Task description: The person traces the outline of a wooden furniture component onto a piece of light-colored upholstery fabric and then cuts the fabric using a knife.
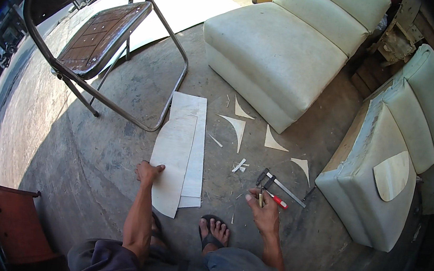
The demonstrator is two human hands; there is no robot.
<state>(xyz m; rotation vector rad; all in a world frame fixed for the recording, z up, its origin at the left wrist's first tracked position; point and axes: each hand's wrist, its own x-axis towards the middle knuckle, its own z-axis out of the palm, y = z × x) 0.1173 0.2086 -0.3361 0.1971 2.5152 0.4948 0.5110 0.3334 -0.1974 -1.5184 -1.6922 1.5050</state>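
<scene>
While left hand (148,173) rests at left edge of sheets (178,152), thumb on top, cannot tell from where I stand whether its grip is closed. Sheets lie overlapping on floor (102,168), just beyond feet (221,230). Right hand (266,214): grip clamped on small tool (260,197). Just past it, clamp (286,190) with red handle. Curved scraps (272,141) scattered farther out, near pale seat (279,41).

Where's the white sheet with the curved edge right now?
In the head view, the white sheet lies left of centre, atop another sheet, with the left hand at its left edge.
</scene>
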